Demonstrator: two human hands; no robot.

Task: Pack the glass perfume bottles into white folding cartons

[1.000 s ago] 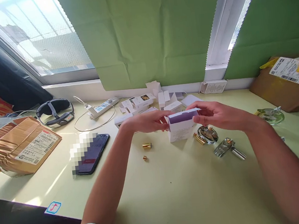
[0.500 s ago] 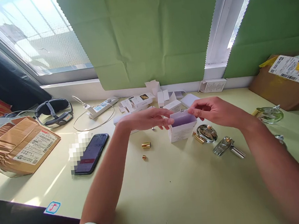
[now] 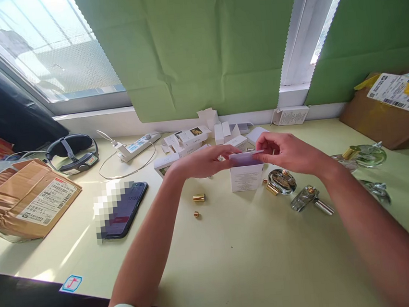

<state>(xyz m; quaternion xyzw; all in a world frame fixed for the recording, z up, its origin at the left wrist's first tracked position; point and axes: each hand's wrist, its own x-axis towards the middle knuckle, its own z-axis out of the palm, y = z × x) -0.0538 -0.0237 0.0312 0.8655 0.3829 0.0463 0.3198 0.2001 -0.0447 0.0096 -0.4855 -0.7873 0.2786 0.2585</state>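
Observation:
A small white carton [image 3: 246,178] stands upright in front of me, and its pale flap [image 3: 245,158] lies over the opening. My right hand [image 3: 280,151] pinches the flap's right end between thumb and fingers. At the carton's left rear side, my left hand [image 3: 210,161] grips the carton, its fingertips partly hidden behind the flap. Just right of the carton is a round glass bottle [image 3: 281,182] with a gold cap beside it. Nearby lie a rectangular glass bottle [image 3: 304,199] and a silver cap [image 3: 324,206]. A gold cylinder [image 3: 199,198] and a small copper-coloured ring [image 3: 196,214] lie to the left.
Several opened white cartons [image 3: 192,138] are heaped at the back. Leftward are a phone [image 3: 130,209], a power strip [image 3: 138,146], a headset [image 3: 72,154] and a brown parcel [image 3: 46,197]. Near my right forearm stand a greenish round bottle [image 3: 371,156] and a large cardboard box [image 3: 385,121].
The carton's flap has been folded down over its opening, which was uncovered before. My right hand has shifted slightly left, and the carton now faces me more squarely.

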